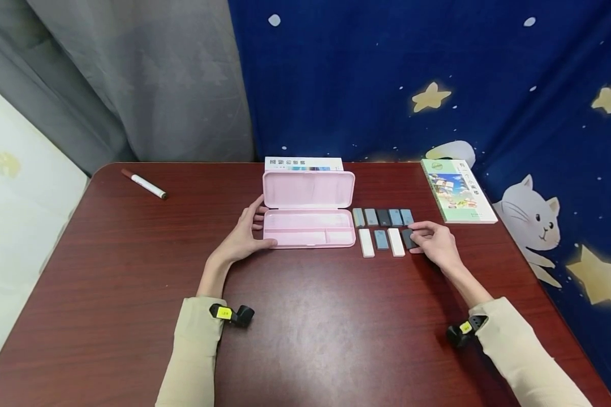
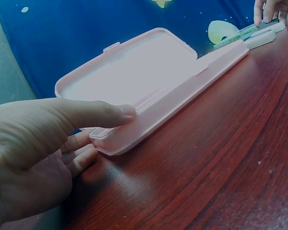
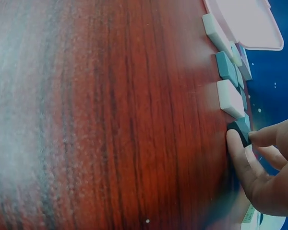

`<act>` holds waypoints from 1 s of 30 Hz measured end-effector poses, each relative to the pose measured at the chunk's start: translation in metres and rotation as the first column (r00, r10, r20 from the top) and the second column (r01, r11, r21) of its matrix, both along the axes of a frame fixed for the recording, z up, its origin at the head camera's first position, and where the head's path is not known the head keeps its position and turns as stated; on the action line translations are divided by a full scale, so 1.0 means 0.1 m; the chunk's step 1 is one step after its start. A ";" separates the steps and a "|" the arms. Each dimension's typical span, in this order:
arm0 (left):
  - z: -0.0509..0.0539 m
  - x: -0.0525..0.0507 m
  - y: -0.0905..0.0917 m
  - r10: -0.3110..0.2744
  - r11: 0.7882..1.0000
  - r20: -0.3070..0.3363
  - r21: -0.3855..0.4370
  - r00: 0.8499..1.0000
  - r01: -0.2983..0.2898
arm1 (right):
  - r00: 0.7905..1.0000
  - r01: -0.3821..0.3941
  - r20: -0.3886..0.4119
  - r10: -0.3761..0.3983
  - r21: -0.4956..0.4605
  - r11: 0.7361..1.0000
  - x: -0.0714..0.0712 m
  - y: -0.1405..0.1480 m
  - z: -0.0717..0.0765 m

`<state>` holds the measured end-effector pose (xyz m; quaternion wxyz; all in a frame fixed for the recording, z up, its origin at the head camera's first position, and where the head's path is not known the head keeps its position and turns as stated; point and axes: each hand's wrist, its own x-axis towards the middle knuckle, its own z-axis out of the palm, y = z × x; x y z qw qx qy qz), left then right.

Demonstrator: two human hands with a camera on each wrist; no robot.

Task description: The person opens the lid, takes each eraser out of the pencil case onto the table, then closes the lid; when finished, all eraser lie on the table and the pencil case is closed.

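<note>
A pink pencil case point(image 1: 309, 238) stands on the table, its lid point(image 1: 308, 190) raised and its compartments bare. My left hand point(image 1: 242, 233) holds its left end, the thumb point(image 2: 116, 114) over the front rim and the fingers against the end wall. To the right of the case, small block-shaped erasers lie in two rows. At the right end of the front row, my right hand point(image 1: 436, 244) pinches a dark eraser point(image 3: 238, 132) between thumb and fingers. Beside it lie a white eraser point(image 1: 396, 242), a blue eraser point(image 1: 381, 239) and another white eraser point(image 1: 366, 243).
Behind the case lies a book point(image 1: 303, 163), partly hidden by the lid. A green-edged book point(image 1: 458, 192) is at the back right. A white marker with a red-brown end point(image 1: 147, 185) lies at the back left. Curtains point(image 1: 336, 85) hang behind the table point(image 1: 326, 322).
</note>
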<state>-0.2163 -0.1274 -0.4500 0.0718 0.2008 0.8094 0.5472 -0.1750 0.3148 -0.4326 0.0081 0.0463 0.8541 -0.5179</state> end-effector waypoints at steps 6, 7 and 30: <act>-0.04 -0.02 0.00 0.005 1.000 0.005 -0.016 1.000 -0.005 | 1.000 0.007 -0.020 -0.006 0.067 0.998 -0.02 0.00 -0.01; -0.03 -0.03 0.00 0.004 1.000 0.003 -0.017 1.000 -0.004 | 1.000 0.006 -0.024 -0.004 0.077 0.997 -0.03 0.01 -0.01; -0.03 0.00 -0.01 0.015 1.000 0.006 -0.026 1.000 -0.015 | 1.000 0.005 0.001 -0.006 0.172 0.985 -0.03 -0.02 0.01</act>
